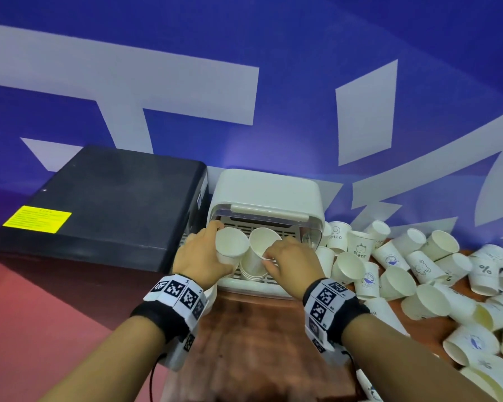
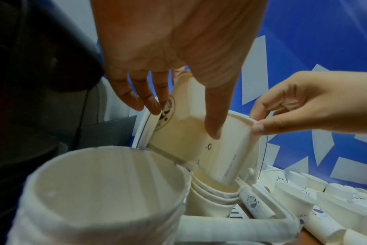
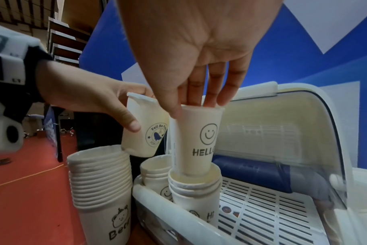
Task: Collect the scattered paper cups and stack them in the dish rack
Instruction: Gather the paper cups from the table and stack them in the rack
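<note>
The white dish rack (image 1: 269, 191) stands mid-table with its lid raised. My right hand (image 1: 267, 256) pinches the rim of a smiley "HELLO" paper cup (image 3: 199, 137), whose base sits inside a stack of cups (image 3: 192, 190) in the rack's front left corner. My left hand (image 1: 219, 248) grips a whale-print cup (image 3: 144, 131) just to the left, held tilted above a second short stack (image 3: 154, 169) inside the rack. In the left wrist view the whale cup (image 2: 174, 126) lies under my fingers (image 2: 151, 102). Many loose cups (image 1: 418, 271) lie scattered to the right.
A tall stack of cups marked "Bear" (image 3: 101, 182) stands outside the rack's left wall. A large black box (image 1: 105, 204) fills the table's left side beside the rack. The slotted rack floor (image 3: 262, 207) lies to the right of the stacks. A blue banner (image 1: 273, 82) rises behind.
</note>
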